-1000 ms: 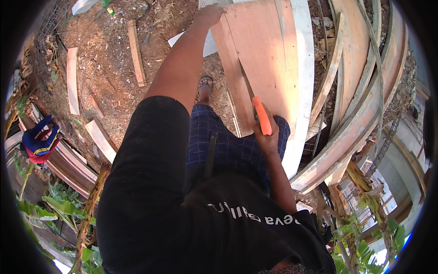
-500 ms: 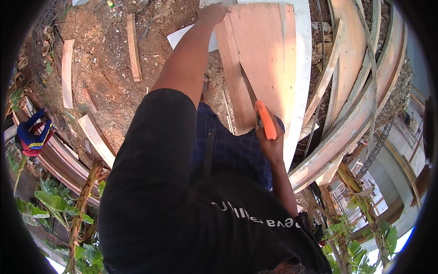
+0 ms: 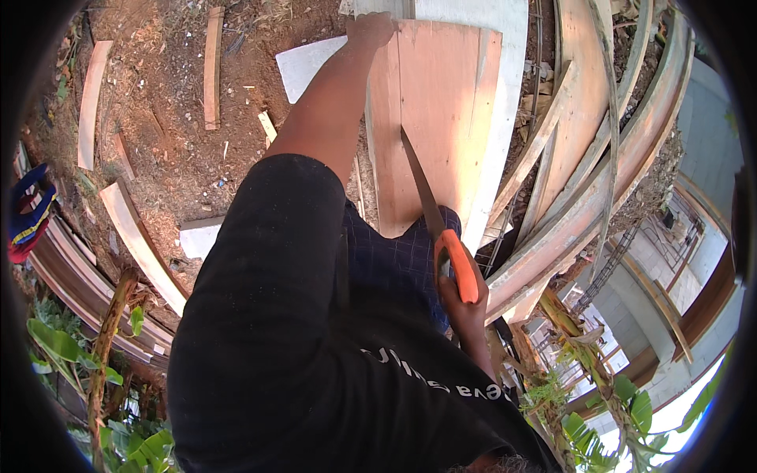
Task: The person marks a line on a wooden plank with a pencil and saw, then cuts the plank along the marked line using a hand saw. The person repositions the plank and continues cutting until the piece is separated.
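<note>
My right hand (image 3: 460, 303) is wrapped round the orange handle of a handsaw (image 3: 421, 183). Its blade slants up and left over a sheet of plywood (image 3: 441, 87), with the tip at a long line running through the board toward its far edge. At the far left corner of the sheet, my left hand (image 3: 372, 31) presses down and grips the edge, its fingertips hard to make out. The plywood lies on a pale, larger panel (image 3: 509, 63), and its near end reaches my knees in dark checked cloth (image 3: 386, 256).
Long planks (image 3: 583, 118) and curved boards (image 3: 631, 169) lie to the right. Loose wood strips (image 3: 213, 67) and a white slab (image 3: 307, 67) are on the dirt at left. Another person (image 3: 31, 213) is at the far left, near stacked boards (image 3: 71, 272).
My right hand has pulled the handsaw back toward me, so more of the blade shows. My left hand stays at the plywood's far corner. The whole view has shifted slightly.
</note>
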`<state>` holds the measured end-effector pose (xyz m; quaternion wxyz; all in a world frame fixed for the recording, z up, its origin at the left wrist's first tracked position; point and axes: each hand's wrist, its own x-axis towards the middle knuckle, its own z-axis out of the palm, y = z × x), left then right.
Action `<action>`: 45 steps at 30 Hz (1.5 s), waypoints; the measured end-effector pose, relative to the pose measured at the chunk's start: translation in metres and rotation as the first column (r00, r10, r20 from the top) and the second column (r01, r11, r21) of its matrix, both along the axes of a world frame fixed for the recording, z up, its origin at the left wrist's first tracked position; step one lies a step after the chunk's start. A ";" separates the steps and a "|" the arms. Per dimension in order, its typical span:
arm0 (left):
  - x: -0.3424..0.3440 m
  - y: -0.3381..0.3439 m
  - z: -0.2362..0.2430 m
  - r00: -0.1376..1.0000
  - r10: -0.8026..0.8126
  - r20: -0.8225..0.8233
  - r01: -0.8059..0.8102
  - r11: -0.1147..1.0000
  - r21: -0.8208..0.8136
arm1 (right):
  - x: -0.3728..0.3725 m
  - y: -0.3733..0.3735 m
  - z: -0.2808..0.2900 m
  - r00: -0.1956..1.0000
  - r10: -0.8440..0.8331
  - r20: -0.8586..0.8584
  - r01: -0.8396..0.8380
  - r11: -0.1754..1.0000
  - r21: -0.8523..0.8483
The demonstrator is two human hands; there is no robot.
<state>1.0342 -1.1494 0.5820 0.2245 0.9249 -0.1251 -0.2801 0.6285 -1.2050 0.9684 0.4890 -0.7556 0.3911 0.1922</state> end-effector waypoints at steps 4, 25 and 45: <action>0.002 -0.010 0.031 0.999 0.026 -0.027 -0.025 0.999 0.035 | -0.006 0.006 0.052 0.986 0.139 0.095 -0.133 0.989 -0.069; -0.004 -0.007 0.030 0.994 0.108 -0.003 -0.108 0.993 -0.041 | 0.082 -0.010 0.081 0.962 -0.004 -0.272 -0.002 1.000 -0.021; 0.000 -0.002 0.033 0.993 0.114 0.008 -0.113 0.992 -0.051 | 0.119 -0.024 0.056 0.946 -0.059 -0.319 0.065 0.998 0.010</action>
